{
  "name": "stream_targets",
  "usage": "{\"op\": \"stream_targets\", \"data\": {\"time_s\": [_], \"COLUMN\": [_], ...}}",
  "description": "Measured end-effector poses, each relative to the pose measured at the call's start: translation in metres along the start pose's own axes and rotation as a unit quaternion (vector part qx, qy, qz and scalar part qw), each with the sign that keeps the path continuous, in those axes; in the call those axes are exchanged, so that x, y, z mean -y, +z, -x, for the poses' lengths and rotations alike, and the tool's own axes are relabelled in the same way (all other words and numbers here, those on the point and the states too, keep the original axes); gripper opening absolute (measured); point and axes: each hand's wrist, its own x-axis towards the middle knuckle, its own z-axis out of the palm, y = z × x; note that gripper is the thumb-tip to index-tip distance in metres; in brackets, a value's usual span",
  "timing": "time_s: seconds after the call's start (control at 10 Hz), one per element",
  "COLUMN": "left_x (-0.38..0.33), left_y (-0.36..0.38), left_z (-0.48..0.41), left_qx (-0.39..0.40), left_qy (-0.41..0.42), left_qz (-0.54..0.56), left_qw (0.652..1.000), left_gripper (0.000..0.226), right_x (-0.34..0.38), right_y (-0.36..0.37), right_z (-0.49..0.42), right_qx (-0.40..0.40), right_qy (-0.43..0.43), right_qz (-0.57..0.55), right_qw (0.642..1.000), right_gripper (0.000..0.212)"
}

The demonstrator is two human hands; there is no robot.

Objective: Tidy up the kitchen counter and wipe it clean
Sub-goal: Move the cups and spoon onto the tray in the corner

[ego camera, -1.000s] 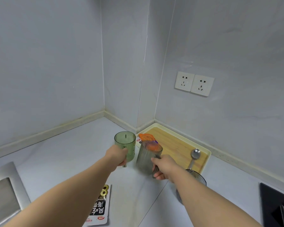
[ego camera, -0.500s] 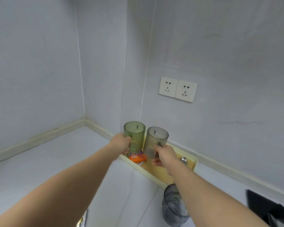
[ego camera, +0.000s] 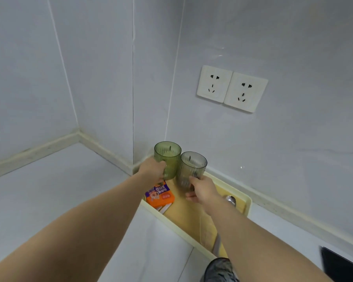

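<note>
Head view shows my left hand (ego camera: 152,169) curled round the side of a green tumbler (ego camera: 167,157) and my right hand (ego camera: 202,191) curled round a grey tumbler (ego camera: 193,169), fingers clamped on the lower part of each. Both tumblers are see-through plastic with fine vertical ribs, upright, open mouths up, and their sides touch or nearly touch. They are at the far left end of a cream-rimmed tray (ego camera: 248,202) with a wood-coloured floor, which sits on the pale counter (ego camera: 49,200) against the far wall by the corner; I cannot tell whether their bases rest on the tray. Just near of the green tumbler, an orange and purple packet (ego camera: 160,195) lies in the tray; it bears a round cartoon picture and white characters too small to read. A metal spoon (ego camera: 230,200) shows past my right wrist. A dark marbled cup (ego camera: 220,269) stands at the near edge, and two white wall sockets (ego camera: 231,88) sit on the far wall.
</note>
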Motion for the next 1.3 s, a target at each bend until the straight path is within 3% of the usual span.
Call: {"op": "stream_targets", "data": {"time_s": [0.5, 0.8, 0.9, 1.1, 1.3], "left_x": [0.002, 0.000, -0.008, -0.003, 0.019], "left_y": [0.002, -0.001, 0.000, 0.017, 0.047], "left_z": [-0.036, -0.003, 0.037, 0.112, 0.163], "left_qx": [0.024, -0.038, 0.006, 0.082, 0.181], "left_qy": [0.037, 0.067, 0.112, 0.169, 0.175], "left_qz": [-0.099, -0.178, -0.205, -0.226, -0.281], "left_qw": [0.994, 0.981, 0.972, 0.956, 0.926], "left_gripper": [0.023, 0.029, 0.019, 0.018, 0.044], "right_x": [-0.001, 0.004, 0.000, -0.020, -0.053], "right_y": [0.018, -0.009, -0.026, -0.057, -0.088], "right_z": [-0.028, 0.008, 0.040, 0.100, 0.144], "right_qx": [-0.035, -0.039, -0.056, -0.087, -0.104], "right_qy": [-0.017, 0.017, 0.011, -0.010, 0.015], "right_qz": [0.035, 0.034, 0.017, 0.038, 0.045], "right_qw": [0.999, 0.999, 0.998, 0.995, 0.993], "right_gripper": [0.038, 0.036, 0.006, 0.018, 0.021]}}
